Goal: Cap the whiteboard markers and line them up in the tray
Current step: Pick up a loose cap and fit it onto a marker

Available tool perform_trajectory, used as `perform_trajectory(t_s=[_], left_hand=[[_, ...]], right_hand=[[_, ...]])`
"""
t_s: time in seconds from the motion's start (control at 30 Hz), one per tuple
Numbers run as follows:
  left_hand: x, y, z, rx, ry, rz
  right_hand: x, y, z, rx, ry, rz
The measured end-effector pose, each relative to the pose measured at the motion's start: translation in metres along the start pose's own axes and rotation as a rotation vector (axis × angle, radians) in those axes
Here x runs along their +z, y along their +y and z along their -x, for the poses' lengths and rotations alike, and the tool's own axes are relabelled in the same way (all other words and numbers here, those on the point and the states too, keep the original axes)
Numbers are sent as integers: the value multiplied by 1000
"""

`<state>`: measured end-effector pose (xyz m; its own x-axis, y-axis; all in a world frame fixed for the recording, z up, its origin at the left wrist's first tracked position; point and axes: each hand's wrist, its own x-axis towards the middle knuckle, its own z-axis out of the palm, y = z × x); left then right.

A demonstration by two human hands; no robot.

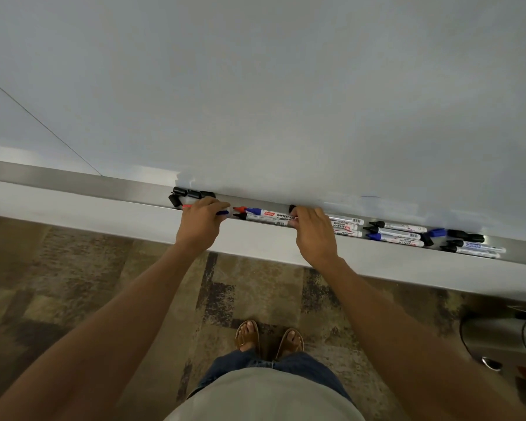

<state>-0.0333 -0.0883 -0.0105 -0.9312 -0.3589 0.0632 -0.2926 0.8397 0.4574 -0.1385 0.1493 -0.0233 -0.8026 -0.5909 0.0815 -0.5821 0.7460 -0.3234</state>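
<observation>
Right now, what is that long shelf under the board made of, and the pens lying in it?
The tray looks like brushed metal: grey, with a dull streaky shine. The markers seem plastic: smooth white printed barrels, glossy black and blue ends.

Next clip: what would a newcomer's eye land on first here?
Two bare arms reach to the metal tray under the whiteboard. The left hand and the right hand flank a bundle of uncapped markers. More uncapped markers lie scattered further right, loose black caps at far left.
</observation>
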Motion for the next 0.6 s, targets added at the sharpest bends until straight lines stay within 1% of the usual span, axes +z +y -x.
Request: perform_trajectory(t_s=[0.2,0.3,0.4,0.6], left_hand=[[-1,19,7,-30,-36,128],[-1,27,7,-50,-73,130],[2,36,7,-64,-101,145],[6,46,11,-25,-122,194]], right_hand=[[-14,2,6,-29,33,-40],[-19,3,7,-62,59,-82],[-24,8,7,-88,51,-90],[-31,17,8,-98,40,-76]])
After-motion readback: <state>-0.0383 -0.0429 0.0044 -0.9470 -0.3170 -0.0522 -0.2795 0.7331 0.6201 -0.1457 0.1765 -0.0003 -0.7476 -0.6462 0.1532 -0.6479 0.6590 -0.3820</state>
